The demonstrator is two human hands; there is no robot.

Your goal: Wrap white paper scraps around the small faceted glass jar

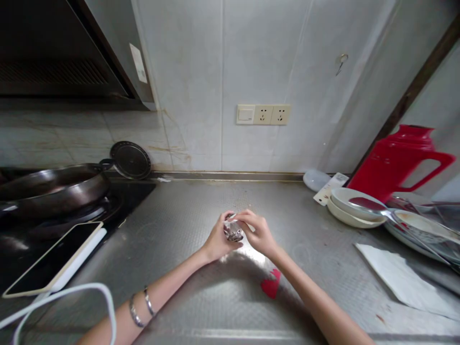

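Observation:
My left hand (217,239) is wrapped around a small, shiny, brown-and-white patterned object (233,233) just above the steel counter. Its kind is too small to make out. My right hand (257,231) reaches in from the other side, with fingertips pinched together at the top of that object. The exact spot they grip is partly hidden. Below the hands, nearer to me, a red cut-out piece (270,284) with a jagged top lies flat on the counter.
At left, a pan (53,191) sits on the black stove beside a phone (53,261) and a white cable (104,287). To the right stand stacked bowls (354,218), a red thermos jug (395,160), plates (424,230) and a white paper sheet (402,275). Wall sockets (271,115) face me.

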